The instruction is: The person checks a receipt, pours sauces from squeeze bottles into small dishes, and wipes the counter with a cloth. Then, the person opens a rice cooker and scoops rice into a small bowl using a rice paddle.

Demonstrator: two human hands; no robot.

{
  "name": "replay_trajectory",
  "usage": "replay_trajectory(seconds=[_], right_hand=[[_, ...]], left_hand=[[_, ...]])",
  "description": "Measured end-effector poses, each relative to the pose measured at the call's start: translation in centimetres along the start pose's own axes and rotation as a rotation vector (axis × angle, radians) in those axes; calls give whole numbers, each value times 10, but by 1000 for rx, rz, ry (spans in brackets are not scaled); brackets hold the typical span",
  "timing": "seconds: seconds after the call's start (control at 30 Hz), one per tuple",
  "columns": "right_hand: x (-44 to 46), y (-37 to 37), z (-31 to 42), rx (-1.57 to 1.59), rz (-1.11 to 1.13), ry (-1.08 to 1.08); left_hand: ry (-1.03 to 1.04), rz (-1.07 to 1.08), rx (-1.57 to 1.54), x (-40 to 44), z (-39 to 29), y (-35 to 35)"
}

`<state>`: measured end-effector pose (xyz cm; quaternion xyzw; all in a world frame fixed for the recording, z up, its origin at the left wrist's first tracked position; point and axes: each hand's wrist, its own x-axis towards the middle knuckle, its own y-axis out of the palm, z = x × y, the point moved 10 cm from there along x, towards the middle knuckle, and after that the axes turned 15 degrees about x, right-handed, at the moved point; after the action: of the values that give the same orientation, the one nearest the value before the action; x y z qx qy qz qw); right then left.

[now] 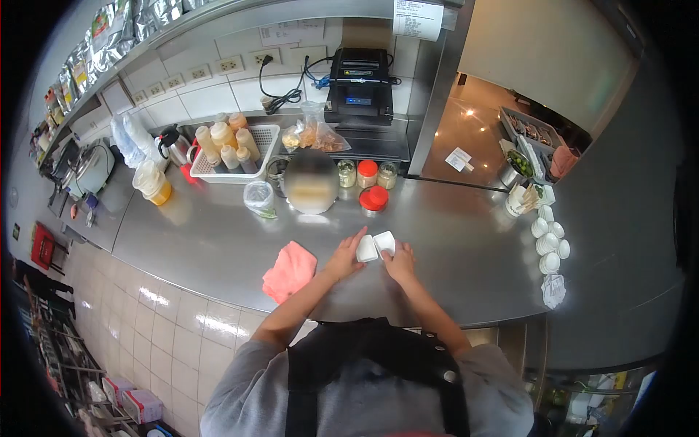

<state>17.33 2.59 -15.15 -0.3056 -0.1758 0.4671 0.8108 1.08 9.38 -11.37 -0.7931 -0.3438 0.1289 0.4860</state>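
Observation:
Two small white square dishes sit side by side on the steel counter in front of me. My left hand point(348, 255) has its fingers around the outer side of the left dish point(366, 249). Gripping the right dish point(384, 241) at its near edge is my right hand point(400, 262). The dishes touch or nearly touch, and the right one looks slightly tilted. To the left of my left hand lies a crumpled pink cloth point(290, 271). Beyond the hands stands a small container with a red lid point(374, 197).
A white basket of squeeze bottles point(231, 175), a plastic-lined cup point(259, 198) and several spice jars point(368, 173) line the back, below a black printer point(359, 87). Small white cups point(547, 244) stand at the right. A blurred round patch hides something at the back centre.

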Motion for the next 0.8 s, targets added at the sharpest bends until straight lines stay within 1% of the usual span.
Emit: replay_trajectory(seconds=[0.07, 0.13, 0.17, 0.23, 0.27, 0.33, 0.37, 0.43, 0.47, 0.5, 0.57, 0.6, 0.63, 0.7, 0.77, 0.8], right_hand=[[3, -2, -2, 21, 8, 16], [3, 3, -6, -10, 78, 40], [3, 4, -5, -14, 95, 24], [-1, -12, 10, 7, 12, -47], [0, -11, 17, -4, 50, -84], [4, -22, 37, 108, 29, -254], [10, -20, 44, 103, 68, -279], [11, -27, 83, 251, 34, -435], [13, -27, 106, 300, 61, -491], [17, -24, 128, 308, 73, -493], [17, -14, 189, 380, 128, -664], [19, -6, 218, 377, 143, -720], [24, 2, 243, 382, 143, -724], [32, 31, 298, 407, 242, -765], [50, 68, 349, 414, 249, -807], [57, 87, 377, 410, 233, -901]], left_hand=[[2, 17, -3, 7, 1, 6], [44, -36, 64, 5, -8, -6], [24, -48, 65, 0, -7, -11], [16, -186, 306, -21, -22, -46], [-32, -211, 307, -30, -13, -54], [-122, -293, 288, -61, 10, -70], [-166, -309, 288, -78, 21, -74], [-336, -458, 252, -120, 48, -98], [-358, -464, 250, -132, 60, -96], [-371, -464, 257, -143, 69, -90], [-230, -170, 641, -151, 74, -53], [-225, -167, 568, -154, 81, -53], [-227, -169, 573, -156, 84, -60], [-252, -130, 503, -162, 98, -72], [-270, -155, 483, -174, 128, -89], [-321, -178, 484, -182, 147, -103]])
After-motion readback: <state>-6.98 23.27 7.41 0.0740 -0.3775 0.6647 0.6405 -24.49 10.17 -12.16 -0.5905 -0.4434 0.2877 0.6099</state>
